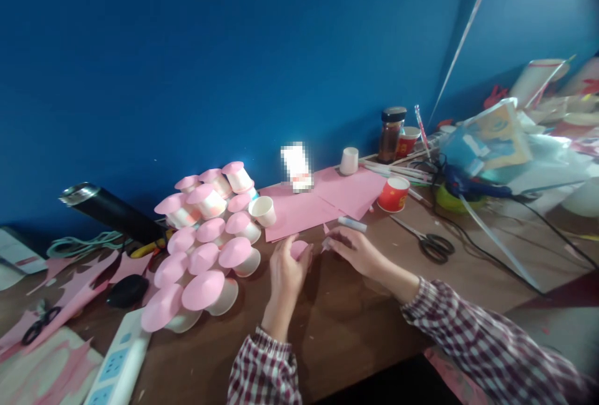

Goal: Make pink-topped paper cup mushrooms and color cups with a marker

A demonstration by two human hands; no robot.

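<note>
My left hand (286, 271) is closed around a small pink paper disc (298, 249), which shows between thumb and fingers. Just to its right, my right hand (358, 254) pinches something small and pale at its fingertips, too blurred to name. A pink paper point (326, 228) shows right by those fingertips. Behind the right hand lies a white tube-like stick (352, 224). To the left stand several white paper cups topped with pink paper cones (203, 289). A bare white cup (262, 211) is beside them, near the pink paper sheets (299, 213).
Black-handled scissors (435, 248) and a red paper cup (394, 195) lie to the right, with a glue gun (475, 183) and cords beyond. At left are a black flask (112, 211), a power strip (119, 355), paper offcuts and more scissors (41, 321). A blue wall rises behind.
</note>
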